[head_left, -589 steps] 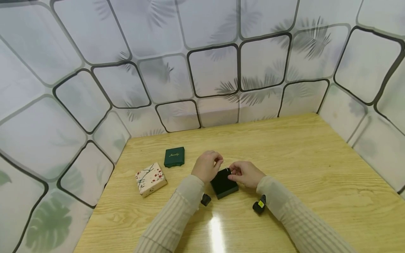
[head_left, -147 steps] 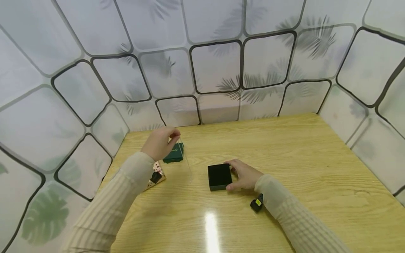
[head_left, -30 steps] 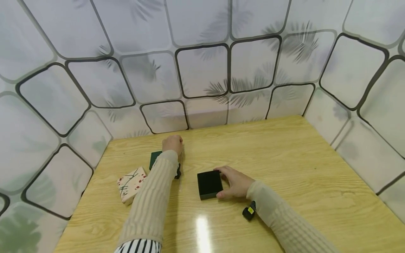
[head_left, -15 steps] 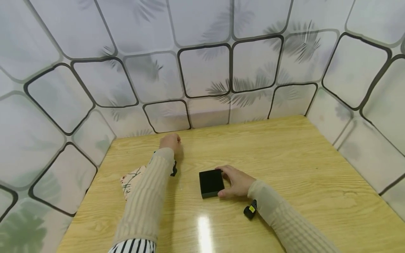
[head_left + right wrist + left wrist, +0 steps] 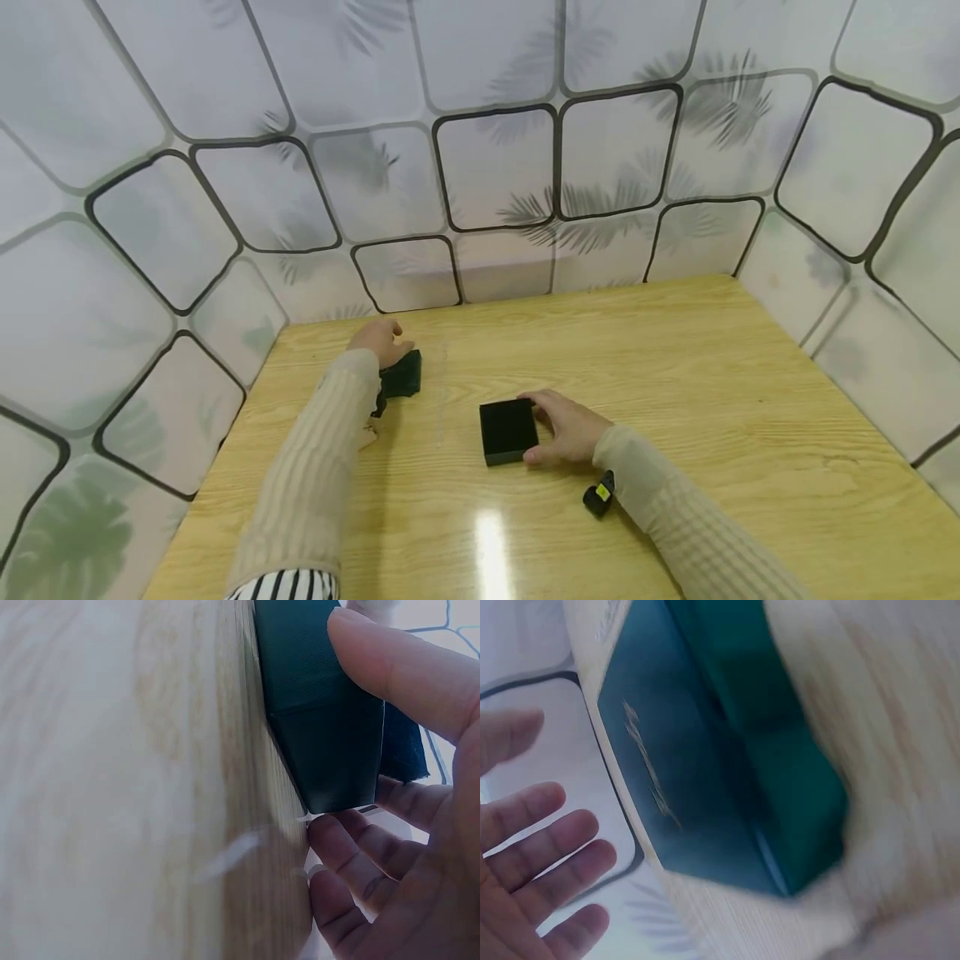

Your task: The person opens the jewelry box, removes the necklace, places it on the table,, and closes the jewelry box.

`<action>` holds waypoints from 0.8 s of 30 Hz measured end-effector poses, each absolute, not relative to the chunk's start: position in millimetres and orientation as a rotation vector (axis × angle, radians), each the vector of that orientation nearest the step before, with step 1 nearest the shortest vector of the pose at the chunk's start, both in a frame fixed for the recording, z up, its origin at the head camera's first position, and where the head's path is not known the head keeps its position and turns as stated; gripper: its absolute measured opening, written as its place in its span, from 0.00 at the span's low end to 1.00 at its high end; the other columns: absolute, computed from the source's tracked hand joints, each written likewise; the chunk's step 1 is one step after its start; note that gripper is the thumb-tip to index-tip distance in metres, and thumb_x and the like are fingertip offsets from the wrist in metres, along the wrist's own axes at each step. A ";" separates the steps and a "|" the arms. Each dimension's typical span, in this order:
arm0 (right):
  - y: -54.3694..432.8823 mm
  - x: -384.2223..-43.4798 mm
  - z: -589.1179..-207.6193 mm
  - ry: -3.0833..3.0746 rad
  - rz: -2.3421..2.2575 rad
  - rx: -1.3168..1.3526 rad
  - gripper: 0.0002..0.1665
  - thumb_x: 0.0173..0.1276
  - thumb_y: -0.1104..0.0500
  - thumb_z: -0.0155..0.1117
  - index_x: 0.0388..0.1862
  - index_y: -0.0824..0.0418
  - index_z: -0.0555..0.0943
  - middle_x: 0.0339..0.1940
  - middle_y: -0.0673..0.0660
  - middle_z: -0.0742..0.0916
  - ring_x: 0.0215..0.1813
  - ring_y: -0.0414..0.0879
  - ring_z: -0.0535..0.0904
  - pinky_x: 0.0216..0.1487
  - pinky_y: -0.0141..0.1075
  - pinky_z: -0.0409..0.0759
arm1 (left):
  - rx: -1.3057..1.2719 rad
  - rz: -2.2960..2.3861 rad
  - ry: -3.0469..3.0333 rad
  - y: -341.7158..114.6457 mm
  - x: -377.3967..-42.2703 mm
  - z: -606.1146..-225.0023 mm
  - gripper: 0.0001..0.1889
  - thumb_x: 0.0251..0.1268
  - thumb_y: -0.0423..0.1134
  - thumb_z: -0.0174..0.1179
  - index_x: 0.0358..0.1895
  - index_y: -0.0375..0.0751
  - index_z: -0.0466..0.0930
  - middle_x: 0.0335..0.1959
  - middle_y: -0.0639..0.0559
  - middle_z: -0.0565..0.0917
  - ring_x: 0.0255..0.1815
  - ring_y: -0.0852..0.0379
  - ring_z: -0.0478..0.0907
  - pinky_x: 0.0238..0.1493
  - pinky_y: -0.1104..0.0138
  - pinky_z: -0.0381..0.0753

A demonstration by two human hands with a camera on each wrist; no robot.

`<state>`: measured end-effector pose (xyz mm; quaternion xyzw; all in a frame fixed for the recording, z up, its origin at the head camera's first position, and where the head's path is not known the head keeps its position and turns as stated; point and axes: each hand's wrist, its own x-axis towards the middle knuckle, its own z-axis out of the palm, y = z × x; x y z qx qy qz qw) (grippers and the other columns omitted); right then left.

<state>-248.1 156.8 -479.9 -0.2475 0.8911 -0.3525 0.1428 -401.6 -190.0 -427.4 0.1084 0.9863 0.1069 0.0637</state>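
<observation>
Green, gold-lettered square lid (image 5: 403,377) is best gripped edgewise by the wide-spread left hand (image 5: 378,342); the right hand (image 5: 567,429) holds the black-lined square box (image 5: 508,428).

The left sleeve (image 5: 296,492), at the lower left of the head view, and the right sleeve (image 5: 690,521), at the lower right, are cream ribbed knit with smoother, plainer cuffs (image 5: 621,450). Where the left one ends at the bottom edge, cloth (image 5: 288,585) with black and white stripes shows. A small black camera (image 5: 596,501) with a yellow patch (image 5: 603,492) is worn at the right wrist, and a dark device (image 5: 379,403), partly hidden, at the left.
</observation>
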 end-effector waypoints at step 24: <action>155.6 -245.9 -474.3 2.527 -1.075 -0.715 0.58 0.51 0.40 0.76 0.75 0.57 0.58 0.70 0.58 0.68 0.67 0.58 0.67 0.67 0.52 0.64 | 0.363 0.174 2.741 -200.0 -386.4 -420.2 0.52 0.46 0.61 0.72 0.72 0.37 0.60 0.69 0.38 0.66 0.67 0.38 0.64 0.62 0.47 0.67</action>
